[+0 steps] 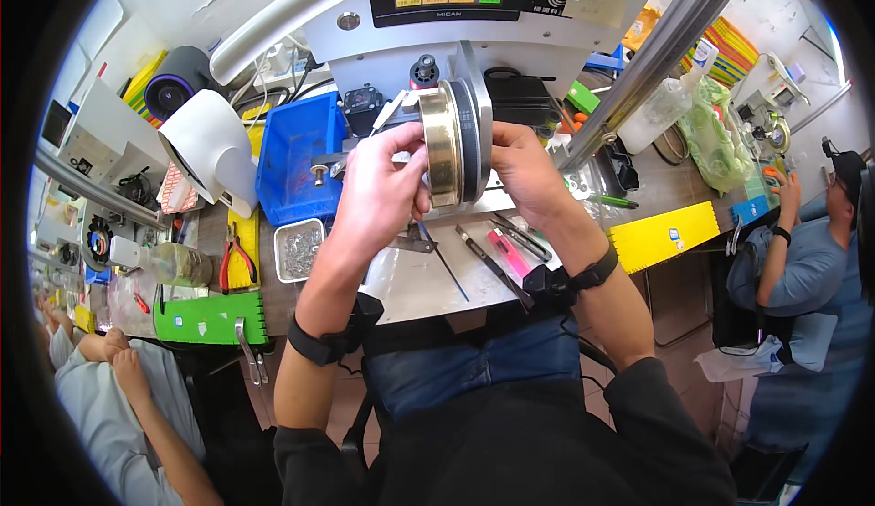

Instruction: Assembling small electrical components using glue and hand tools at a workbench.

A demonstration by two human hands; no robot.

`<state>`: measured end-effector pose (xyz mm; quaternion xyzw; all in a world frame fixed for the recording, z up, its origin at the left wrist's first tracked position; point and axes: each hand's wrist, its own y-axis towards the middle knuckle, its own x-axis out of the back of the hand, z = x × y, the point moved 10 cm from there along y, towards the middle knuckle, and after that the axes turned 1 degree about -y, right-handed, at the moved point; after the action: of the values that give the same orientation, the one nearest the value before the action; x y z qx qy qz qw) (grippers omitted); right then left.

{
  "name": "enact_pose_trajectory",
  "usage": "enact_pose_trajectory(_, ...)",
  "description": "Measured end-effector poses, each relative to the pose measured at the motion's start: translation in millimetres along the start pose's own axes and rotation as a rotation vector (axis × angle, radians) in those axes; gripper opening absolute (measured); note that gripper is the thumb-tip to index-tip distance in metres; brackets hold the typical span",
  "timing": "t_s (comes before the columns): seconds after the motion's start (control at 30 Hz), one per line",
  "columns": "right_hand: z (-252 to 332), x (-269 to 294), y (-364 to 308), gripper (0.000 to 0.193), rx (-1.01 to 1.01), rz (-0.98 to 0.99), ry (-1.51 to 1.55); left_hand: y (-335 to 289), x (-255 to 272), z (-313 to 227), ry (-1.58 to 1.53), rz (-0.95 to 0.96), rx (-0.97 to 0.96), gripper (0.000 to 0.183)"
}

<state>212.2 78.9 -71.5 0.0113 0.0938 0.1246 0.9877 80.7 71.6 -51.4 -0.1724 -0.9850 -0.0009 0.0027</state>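
Observation:
A brass-coloured ring (pixel 445 146) with a black ring (pixel 468 141) beside it stands upright against a thick grey plate (pixel 474 96), in front of the machine. At its left face, my left hand (pixel 387 182) has its fingers curled and closed at the brass rim. My right hand (pixel 530 178) is on the other side, its thumb and fingers pressed together by the grey plate's edge; whatever they pinch is too small or hidden. Both wrists wear black straps. Below the hands, tweezers (pixel 492 264), a pink-cased tool (pixel 510 253) and a thin blue rod (pixel 445 262) lie on the work surface.
Left of my hands are a blue bin (pixel 296 160), a white tray of small metal bits (pixel 299 251), red pliers (pixel 239 258) and a white lamp (pixel 214 150). A slanted metal post (pixel 638 64) rises on the right. Co-workers (pixel 807 251) sit on both sides.

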Motion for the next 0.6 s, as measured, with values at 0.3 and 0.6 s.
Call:
enact_pose_trajectory(0.3, -20, 32, -36, 0.027, -0.169, -0.154, 0.302, -95, 36, -84, 1.233, -0.516, -0.72, 0.025)
enact_pose_trajectory(0.6, -16, 23, -42, 0.032, -0.174, -0.165, 0.438, -96, 106, -65, 1.2, -0.668, -0.547, 0.028)
